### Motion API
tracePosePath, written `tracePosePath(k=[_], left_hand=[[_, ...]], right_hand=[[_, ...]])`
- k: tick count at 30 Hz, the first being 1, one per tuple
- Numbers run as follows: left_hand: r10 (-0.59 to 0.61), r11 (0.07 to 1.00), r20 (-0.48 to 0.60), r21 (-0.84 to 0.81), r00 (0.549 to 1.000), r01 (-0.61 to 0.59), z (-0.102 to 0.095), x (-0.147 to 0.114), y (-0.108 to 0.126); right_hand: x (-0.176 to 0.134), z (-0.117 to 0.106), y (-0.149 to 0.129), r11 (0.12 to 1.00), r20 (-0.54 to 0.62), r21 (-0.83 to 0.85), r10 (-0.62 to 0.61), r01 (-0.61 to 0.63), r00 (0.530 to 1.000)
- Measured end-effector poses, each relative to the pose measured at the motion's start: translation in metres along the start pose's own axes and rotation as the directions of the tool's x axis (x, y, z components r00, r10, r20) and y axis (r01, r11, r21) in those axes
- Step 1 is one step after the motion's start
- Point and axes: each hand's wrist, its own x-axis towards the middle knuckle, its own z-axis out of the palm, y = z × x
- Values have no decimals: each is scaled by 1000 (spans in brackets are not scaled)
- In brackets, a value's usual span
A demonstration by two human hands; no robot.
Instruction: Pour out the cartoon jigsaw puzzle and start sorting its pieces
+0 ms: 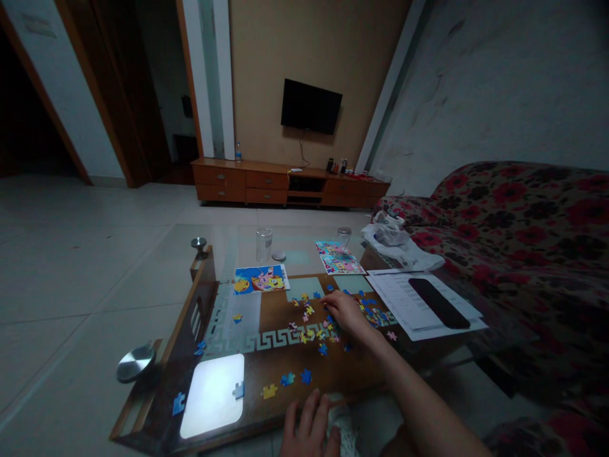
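Observation:
My right hand (345, 311) reaches over the glass-topped table (276, 355), its fingertips pinched on a small puzzle piece that is mostly hidden. Around it lie many loose puzzle pieces, among them a yellow piece (309, 310), a blue piece (323, 349) and a pink piece (391, 336). At the near edge of the table rests my left hand (309, 428), fingers stretched out and holding nothing. Just beyond those fingers are a blue piece (306, 376) and a yellow piece (269, 391). A cartoon picture sheet (261, 280) lies farther back on the left.
A bright white panel (212, 397) is at the front left. Toward the back stand a clear glass jar (264, 244), a lid (278, 256) and another jar (343, 237). On the right are papers (404, 311), a dark phone (438, 303), a plastic bag (390, 235) and a flowered sofa (518, 203).

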Motion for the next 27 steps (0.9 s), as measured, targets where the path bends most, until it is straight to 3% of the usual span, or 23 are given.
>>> tracePosePath(k=[4, 7, 10, 14, 16, 21, 27], left_hand=[[44, 999, 124, 9, 991, -46, -8, 13, -9], [-53, 998, 312, -15, 949, 60, -31, 32, -10], [-148, 984, 417, -27, 897, 175, -60, 54, -14], [-349, 932, 377, 45, 858, 359, -85, 81, -31], [-391, 916, 368, 71, 843, 394, -91, 91, -41], [-359, 924, 449, 48, 818, 379, -96, 106, -57], [-310, 934, 459, -15, 833, 356, -88, 110, -64]], right_hand=[[-15, 3, 2, 972, -34, 48, -230, 231, 973], [-20, 7, 0, 956, -30, 87, -279, 280, 960], [-21, 13, -1, 955, 11, 68, -291, 289, 957], [-20, 18, -1, 960, 55, 25, -279, 278, 959], [-18, 17, 2, 970, 59, 16, -242, 241, 969], [-16, 6, 8, 989, 41, 15, -148, 148, 988], [-23, 8, -11, 939, 53, 145, -321, 311, 946]])
